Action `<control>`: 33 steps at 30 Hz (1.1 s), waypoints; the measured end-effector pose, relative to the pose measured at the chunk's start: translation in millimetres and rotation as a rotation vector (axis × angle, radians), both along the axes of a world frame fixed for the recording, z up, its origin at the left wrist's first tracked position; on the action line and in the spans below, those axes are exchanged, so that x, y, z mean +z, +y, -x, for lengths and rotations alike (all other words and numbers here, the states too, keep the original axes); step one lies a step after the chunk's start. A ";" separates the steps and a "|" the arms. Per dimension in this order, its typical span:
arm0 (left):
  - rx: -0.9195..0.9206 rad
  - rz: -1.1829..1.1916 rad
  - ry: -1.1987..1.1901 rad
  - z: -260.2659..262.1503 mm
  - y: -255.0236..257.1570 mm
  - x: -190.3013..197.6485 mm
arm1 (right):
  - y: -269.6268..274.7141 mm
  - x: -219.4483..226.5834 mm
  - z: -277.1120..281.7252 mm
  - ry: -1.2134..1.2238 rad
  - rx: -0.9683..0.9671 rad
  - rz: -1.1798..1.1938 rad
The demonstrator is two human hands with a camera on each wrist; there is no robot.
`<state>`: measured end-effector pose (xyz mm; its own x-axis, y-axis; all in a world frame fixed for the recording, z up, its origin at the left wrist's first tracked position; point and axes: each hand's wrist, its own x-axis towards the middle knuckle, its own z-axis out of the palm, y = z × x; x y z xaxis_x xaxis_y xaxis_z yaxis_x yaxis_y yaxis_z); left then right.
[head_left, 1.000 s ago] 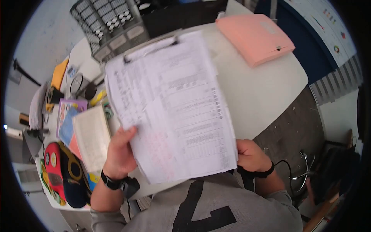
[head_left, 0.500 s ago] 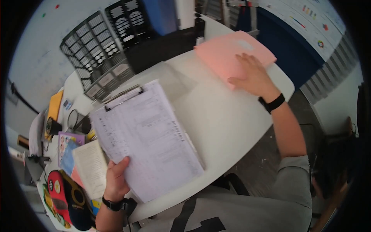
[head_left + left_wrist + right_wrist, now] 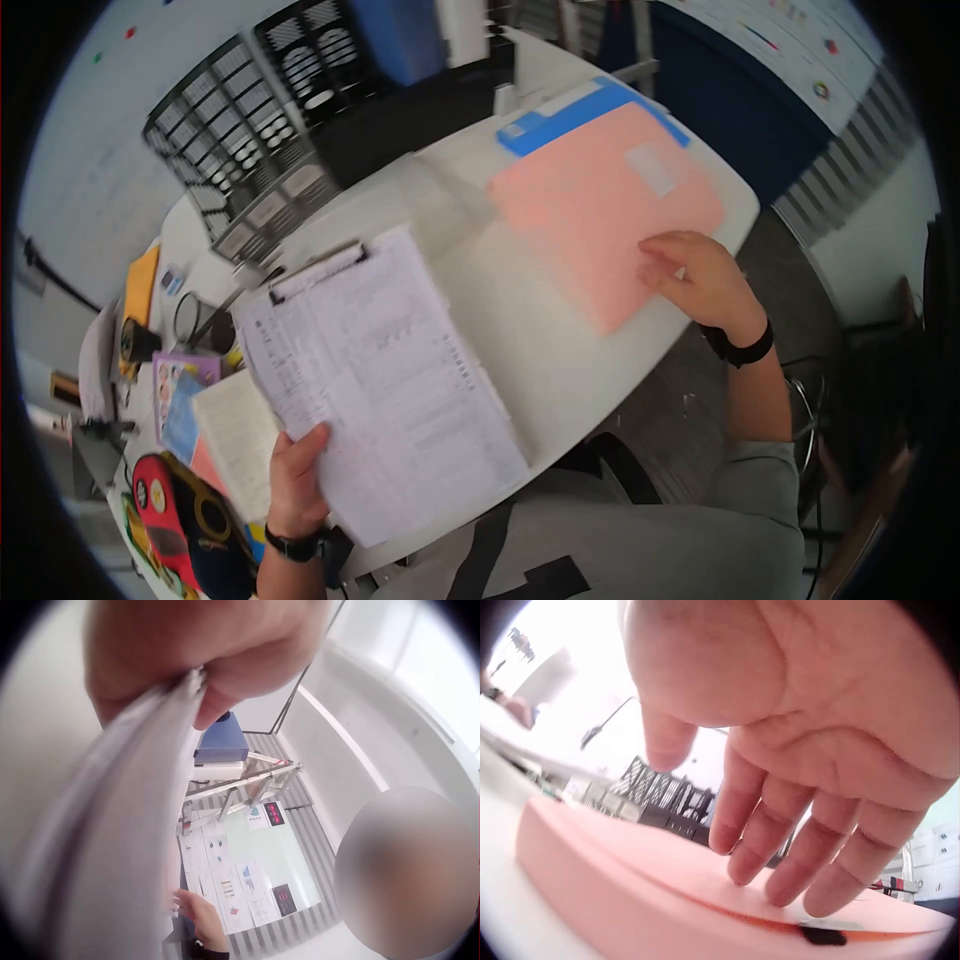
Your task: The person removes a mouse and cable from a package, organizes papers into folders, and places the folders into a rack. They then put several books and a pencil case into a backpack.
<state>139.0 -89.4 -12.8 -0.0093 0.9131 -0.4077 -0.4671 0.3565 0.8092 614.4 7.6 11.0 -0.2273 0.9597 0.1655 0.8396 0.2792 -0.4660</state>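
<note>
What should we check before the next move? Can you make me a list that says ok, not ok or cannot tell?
1. Left hand grips the clipboard: ok, its thumb is on top of the papers.
2. Papers clipped at the top end: ok.
3. Right hand grips the pink folder: not ok, its fingers are over it but not curled round it.
4. Blue folder uncovered: not ok, the pink folder hides part of it.
5. Black clasp on the pink folder fastened: cannot tell, too blurred.
6. Clipboard flat on the table: cannot tell from these views.
</note>
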 end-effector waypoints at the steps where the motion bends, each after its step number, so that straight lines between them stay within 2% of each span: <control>1: -0.028 0.006 0.028 -0.7 2.8 -3.8 | -8.8 -2.7 -7.1 0.225 -0.071 -0.005; 2: -0.049 0.011 0.065 0.1 4.2 -5.8 | -15.3 -4.8 -16.4 0.222 -0.101 -0.010; 4: -0.104 0.053 0.072 6.2 0.3 -11.1 | -21.4 -9.7 -38.5 0.553 -0.327 -0.075; 5: -0.126 0.094 0.085 9.6 -0.7 -12.3 | -19.1 -26.2 -57.8 0.531 -0.429 -0.129; 6: -0.145 0.087 0.091 9.1 -0.4 -12.1 | -19.7 -37.4 -67.2 0.537 -0.446 -0.140; 8: -0.151 0.145 0.138 7.5 0.2 -10.2 | -20.6 -55.0 -78.5 0.188 -0.665 -0.418; 9: -0.154 0.141 0.145 6.5 1.1 -9.4 | -24.9 -63.9 -86.8 0.194 -0.669 -0.420; 11: -0.171 0.117 0.169 6.9 -0.5 -11.1 | -34.3 -80.6 -95.8 -0.116 -0.608 -0.252; 12: -0.147 0.124 0.175 8.0 -0.5 -9.3 | -39.4 -71.2 -85.9 -0.107 -0.584 -0.247; 14: -0.262 0.165 0.291 12.3 1.1 -1.6 | -53.7 -40.5 -62.9 0.280 -0.648 0.170; 16: -0.241 0.157 0.232 14.9 1.1 -2.9 | -60.1 -46.7 -78.3 0.419 -0.535 0.299; 18: -0.238 0.127 0.165 18.0 1.1 1.9 | -66.0 -55.4 -88.1 0.593 -0.415 0.331; 20: -0.378 0.067 0.181 20.4 0.6 9.0 | -71.1 -58.3 -91.3 0.651 -0.379 0.339; 21: -0.433 0.130 0.287 22.3 -0.8 17.2 | -74.1 -64.3 -99.7 0.753 -0.370 0.372; 22: -0.429 0.123 0.278 25.1 -2.3 19.2 | -78.5 -69.3 -108.8 0.852 -0.366 0.401; 24: -0.581 0.189 0.598 32.7 -4.8 18.0 | -91.0 -75.0 -118.3 0.910 -0.352 0.372; 27: -0.619 0.076 0.544 47.3 -14.1 4.4 | -104.5 -78.9 -119.4 1.080 -0.314 0.292; 28: -0.618 0.076 0.545 46.9 -17.4 7.2 | -104.1 -79.5 -115.0 1.081 -0.313 0.292; 30: -0.523 0.056 0.724 37.7 -23.8 25.5 | -99.4 -69.2 -76.5 1.326 -0.261 0.246; 31: -0.532 0.053 0.728 34.2 -25.0 31.1 | -94.6 -63.6 -54.9 1.381 -0.234 0.267; 33: -0.613 -0.113 1.034 26.2 -26.8 38.0 | -82.8 -65.5 -17.8 1.466 -0.189 0.309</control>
<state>112.8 -116.2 25.1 0.1634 0.9100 -0.3812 0.6417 0.1955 0.7417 632.2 -75.1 -54.6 0.0824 0.9935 -0.0781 -0.3956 -0.0393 -0.9176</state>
